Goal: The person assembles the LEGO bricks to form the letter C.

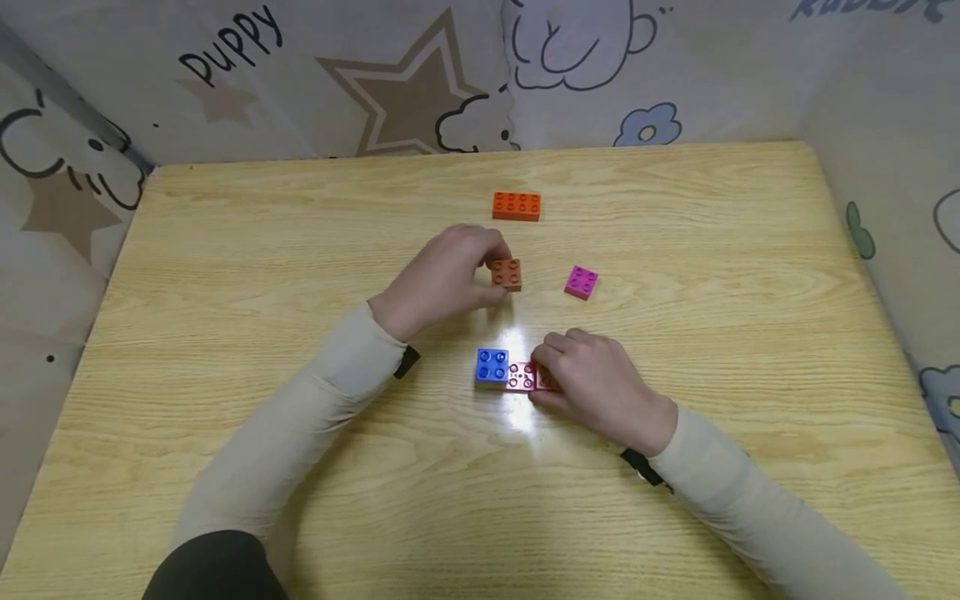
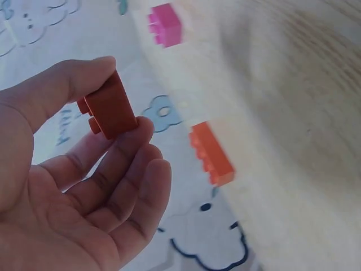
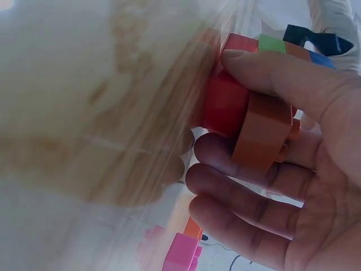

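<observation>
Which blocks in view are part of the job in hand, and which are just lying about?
In the job:
brown block, in the left grip
red block, with a second brown block on it, at the right grip
blue block, topping the stack

Lying about:
orange block, loose
pink block, loose; either may be wanted later

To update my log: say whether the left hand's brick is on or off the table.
Off: the left hand pinches the brown brick, clear of the table in the left wrist view.
</observation>
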`<state>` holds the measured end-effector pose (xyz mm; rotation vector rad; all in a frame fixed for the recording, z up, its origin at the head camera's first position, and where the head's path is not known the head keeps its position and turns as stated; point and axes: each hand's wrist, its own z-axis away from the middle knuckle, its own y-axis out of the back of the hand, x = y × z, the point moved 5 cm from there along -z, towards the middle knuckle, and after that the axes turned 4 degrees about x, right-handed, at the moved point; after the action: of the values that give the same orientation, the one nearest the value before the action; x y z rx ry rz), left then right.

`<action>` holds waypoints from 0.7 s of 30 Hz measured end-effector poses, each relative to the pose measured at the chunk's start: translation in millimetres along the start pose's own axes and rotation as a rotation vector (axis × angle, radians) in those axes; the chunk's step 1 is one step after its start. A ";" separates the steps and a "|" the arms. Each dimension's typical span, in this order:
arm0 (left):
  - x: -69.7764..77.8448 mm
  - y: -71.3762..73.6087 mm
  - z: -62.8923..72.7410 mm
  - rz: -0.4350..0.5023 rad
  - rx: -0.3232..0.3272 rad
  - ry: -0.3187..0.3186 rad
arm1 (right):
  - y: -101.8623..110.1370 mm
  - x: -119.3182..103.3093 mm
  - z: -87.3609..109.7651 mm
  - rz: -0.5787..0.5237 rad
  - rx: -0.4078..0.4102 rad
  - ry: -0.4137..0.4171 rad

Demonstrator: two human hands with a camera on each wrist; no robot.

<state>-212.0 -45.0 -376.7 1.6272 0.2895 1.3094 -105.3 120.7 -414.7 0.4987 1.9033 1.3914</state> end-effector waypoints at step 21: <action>30.2 11.5 74.3 -0.014 0.001 -0.171 | 0.8 -1.1 -0.5 -0.014 0.003 -0.007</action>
<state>-142.0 -69.2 -344.0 1.7230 0.1970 1.1514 -105.0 120.0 -413.5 0.4907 1.8998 1.3763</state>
